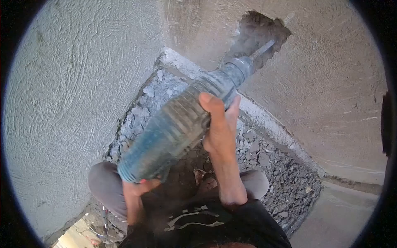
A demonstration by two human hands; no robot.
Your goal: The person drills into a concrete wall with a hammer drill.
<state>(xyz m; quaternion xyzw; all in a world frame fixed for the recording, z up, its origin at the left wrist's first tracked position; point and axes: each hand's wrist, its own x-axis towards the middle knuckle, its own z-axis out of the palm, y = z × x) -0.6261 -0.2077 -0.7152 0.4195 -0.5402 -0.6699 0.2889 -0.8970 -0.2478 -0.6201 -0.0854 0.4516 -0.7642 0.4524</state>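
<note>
A dusty teal demolition hammer (178, 120) slants from lower left to upper right across my lap. Its chisel bit (263, 48) reaches into a rough hole (264, 31) broken in the wall; whether the tip touches the material cannot be made out. My right hand (219, 118) grips the front part of the tool from the side and below, thumb over the casing. At the rear end, my left hand (140, 187) is closed around the handle, beside a small red part, mostly hidden under the body.
Plastered walls (74, 82) meet in a corner ahead. Broken rubble (285, 182) covers the ground around my bent knees (105, 180). A pale ledge (273, 126) runs along the foot of the right wall. Wires (103, 231) lie at lower left.
</note>
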